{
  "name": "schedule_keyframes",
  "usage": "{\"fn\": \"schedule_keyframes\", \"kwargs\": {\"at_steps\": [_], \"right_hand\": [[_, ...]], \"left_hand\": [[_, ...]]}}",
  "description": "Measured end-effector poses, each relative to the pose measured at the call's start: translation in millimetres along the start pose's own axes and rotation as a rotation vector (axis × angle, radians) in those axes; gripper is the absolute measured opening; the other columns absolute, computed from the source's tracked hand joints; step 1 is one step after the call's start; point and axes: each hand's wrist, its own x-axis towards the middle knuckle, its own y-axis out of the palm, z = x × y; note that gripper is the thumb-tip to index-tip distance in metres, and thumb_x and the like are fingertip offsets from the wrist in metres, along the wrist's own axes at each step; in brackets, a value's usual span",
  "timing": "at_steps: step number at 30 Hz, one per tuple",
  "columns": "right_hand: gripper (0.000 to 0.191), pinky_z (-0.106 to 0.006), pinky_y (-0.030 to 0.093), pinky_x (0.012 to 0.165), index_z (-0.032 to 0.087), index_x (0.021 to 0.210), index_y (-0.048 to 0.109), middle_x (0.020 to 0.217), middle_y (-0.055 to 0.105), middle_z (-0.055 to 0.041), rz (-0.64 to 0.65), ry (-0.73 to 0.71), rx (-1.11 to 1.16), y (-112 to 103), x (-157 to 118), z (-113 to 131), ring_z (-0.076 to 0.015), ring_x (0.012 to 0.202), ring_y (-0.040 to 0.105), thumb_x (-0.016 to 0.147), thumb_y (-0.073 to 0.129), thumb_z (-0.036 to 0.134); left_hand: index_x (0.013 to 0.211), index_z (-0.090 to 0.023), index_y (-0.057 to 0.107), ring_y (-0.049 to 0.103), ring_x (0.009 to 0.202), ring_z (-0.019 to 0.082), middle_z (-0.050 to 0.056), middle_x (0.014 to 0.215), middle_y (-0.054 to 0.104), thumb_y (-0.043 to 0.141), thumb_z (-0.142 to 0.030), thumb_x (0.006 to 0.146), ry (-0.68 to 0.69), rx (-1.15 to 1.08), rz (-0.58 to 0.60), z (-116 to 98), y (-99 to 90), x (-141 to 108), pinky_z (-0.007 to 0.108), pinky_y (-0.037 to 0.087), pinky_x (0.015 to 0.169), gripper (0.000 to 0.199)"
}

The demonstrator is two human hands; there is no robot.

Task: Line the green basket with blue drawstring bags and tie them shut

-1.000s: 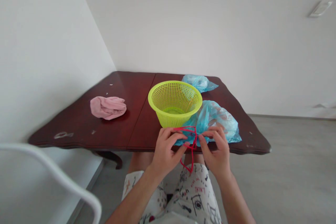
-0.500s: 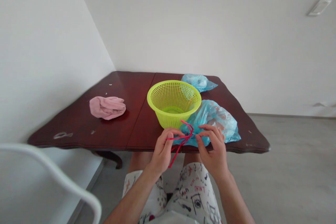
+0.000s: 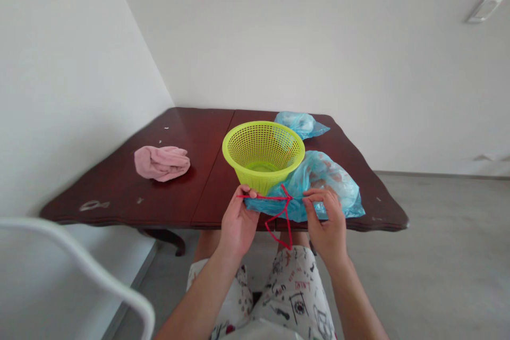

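Observation:
A thin red string (image 3: pixel 274 198) is stretched sideways from my left hand (image 3: pixel 240 223), whose fingers are closed on one end of it. A knot sits near the string's middle, and a loop hangs from it below the table edge. My right hand (image 3: pixel 327 218) is closed in a pinch just right of the knot; what lies between thumb and finger is too small to tell. Behind the string lies a blue plastic bag (image 3: pixel 298 183) with brownish round things showing through. Its gathered part reaches left toward my left hand.
A yellow-green plastic basket (image 3: pixel 258 174) stands behind my hands, touching the bag. Another blue bag (image 3: pixel 300 123) with something pale inside lies at the back. A folded pink cloth (image 3: pixel 161 163) rests on the left of the dark wooden table (image 3: pixel 195 133). A white curved bar (image 3: pixel 99 276) is at lower left.
My left hand has moved left and up slightly, drawing the string's end out straight. The string's loop now hangs lower, and my right fingers have closed into a tighter pinch.

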Motion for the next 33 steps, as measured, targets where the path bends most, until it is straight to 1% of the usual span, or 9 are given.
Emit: {"fn": "schedule_keyframes", "kwargs": {"at_steps": [3,6,8,11,14,18,23,26,33], "right_hand": [[0.013,-0.049,0.054,0.105,0.029,0.105,0.074,0.112,0.085,-0.0056,0.003,0.011,0.030,0.4,0.8,-0.8,-0.0290,0.108,0.078,0.118,0.071,0.027],[0.010,-0.048,0.056,0.104,0.029,0.109,0.073,0.114,0.085,-0.0056,-0.005,-0.020,0.059,-3.2,2.6,2.4,-0.0282,0.109,0.079,0.118,0.071,0.025],[0.010,-0.050,0.056,0.105,0.029,0.110,0.073,0.115,0.084,-0.0055,0.017,-0.063,0.067,-6.4,3.5,6.6,-0.0282,0.109,0.079,0.116,0.073,0.022],[0.012,-0.050,0.056,0.105,0.029,0.113,0.074,0.118,0.084,-0.0059,0.076,-0.115,0.072,-9.2,2.8,13.0,-0.0279,0.110,0.079,0.115,0.073,0.017],[0.013,-0.049,0.059,0.104,0.029,0.114,0.075,0.121,0.082,-0.0074,0.098,-0.139,0.083,-9.0,0.2,17.2,-0.0279,0.114,0.077,0.114,0.075,0.015],[0.014,-0.049,0.061,0.103,0.029,0.116,0.076,0.124,0.080,-0.0085,0.115,-0.149,0.093,-7.2,-2.6,19.4,-0.0287,0.116,0.077,0.113,0.077,0.016],[0.032,-0.049,0.064,0.109,0.030,0.140,0.074,0.131,0.079,-0.0102,0.158,-0.149,0.127,-6.9,-3.9,21.3,-0.0293,0.124,0.077,0.112,0.076,0.014],[0.037,-0.048,0.064,0.110,0.030,0.147,0.073,0.133,0.078,-0.0102,0.204,-0.128,0.119,-7.5,-4.0,21.3,-0.0286,0.126,0.076,0.113,0.076,0.015],[0.013,-0.041,0.060,0.094,0.028,0.113,0.073,0.112,0.075,-0.0053,0.223,-0.065,0.168,-7.9,-1.7,18.5,-0.0251,0.105,0.074,0.114,0.073,0.015]], "left_hand": [[0.112,-0.026,0.073,0.075,0.092,0.016,0.002,0.105,0.078,0.091,-0.058,0.104,0.012,0.060,-0.021,-0.1,-1.7,2.8,0.029,0.064,0.088,0.038],[0.108,-0.024,0.075,0.075,0.090,0.018,0.005,0.107,0.081,0.088,-0.049,0.106,0.054,0.316,0.038,-6.0,-3.4,-2.7,0.029,0.061,0.084,0.028],[0.111,-0.023,0.079,0.075,0.093,0.021,0.007,0.107,0.082,0.086,-0.038,0.103,0.048,0.492,0.196,-15.6,-3.3,-10.9,0.031,0.059,0.087,0.019],[0.125,-0.024,0.084,0.078,0.110,0.030,0.011,0.119,0.084,0.078,-0.039,0.104,0.043,0.707,0.493,-33.3,1.7,-24.6,0.039,0.060,0.098,0.026],[0.133,-0.025,0.084,0.079,0.121,0.036,0.015,0.131,0.084,0.073,-0.048,0.110,0.107,0.897,0.614,-42.9,11.2,-31.8,0.045,0.060,0.108,0.034],[0.140,-0.024,0.081,0.080,0.117,0.035,0.016,0.132,0.085,0.085,-0.061,0.106,0.131,0.923,0.571,-32.8,21.1,-28.3,0.043,0.063,0.104,0.050],[0.113,-0.020,0.086,0.079,0.097,0.024,0.009,0.107,0.087,0.088,-0.049,0.107,0.023,0.830,0.396,-11.7,27.9,-19.1,0.033,0.062,0.090,0.030],[0.111,-0.019,0.088,0.077,0.093,0.021,0.008,0.103,0.088,0.090,-0.047,0.105,-0.020,0.764,0.341,-8.1,31.0,-16.0,0.031,0.060,0.087,0.029],[0.102,-0.018,0.086,0.072,0.084,0.018,0.006,0.094,0.083,0.096,-0.055,0.099,-0.016,0.687,0.307,-9.8,29.7,-10.3,0.029,0.057,0.080,0.039]]}}
